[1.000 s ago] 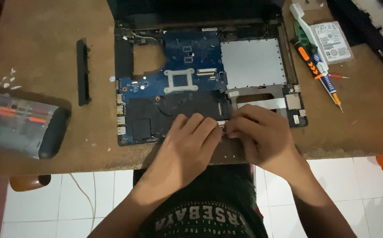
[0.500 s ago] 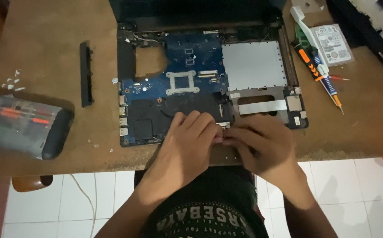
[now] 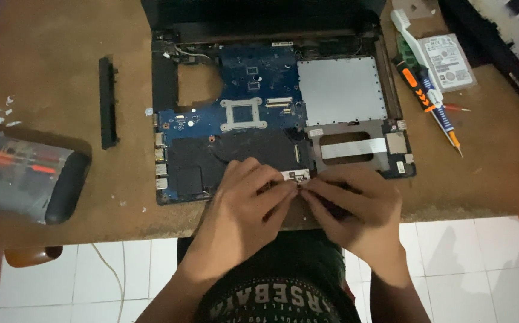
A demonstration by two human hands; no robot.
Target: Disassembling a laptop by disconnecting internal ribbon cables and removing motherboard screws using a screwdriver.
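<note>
An opened laptop base [image 3: 170,90] lies on a brown wooden table [image 3: 50,54], its blue circuit board [image 3: 253,90] and a silver metal plate [image 3: 340,90] exposed. At its near edge my left hand [image 3: 241,203] and my right hand [image 3: 355,206] meet fingertip to fingertip over a small white connector piece [image 3: 294,175]. Both hands pinch at that piece. What lies under the palms is hidden.
A black plastic strip [image 3: 109,101] lies left of the laptop. A clear tool case [image 3: 23,176] sits at the left edge. At the right are a hard drive [image 3: 449,61], a white brush [image 3: 412,36] and an orange-and-blue screwdriver [image 3: 441,113]. The table's near edge runs under my wrists.
My hands have stayed at the laptop's near edge with small finger shifts. The view has drifted slightly, so the laptop sits a little further right and lower in the picture.
</note>
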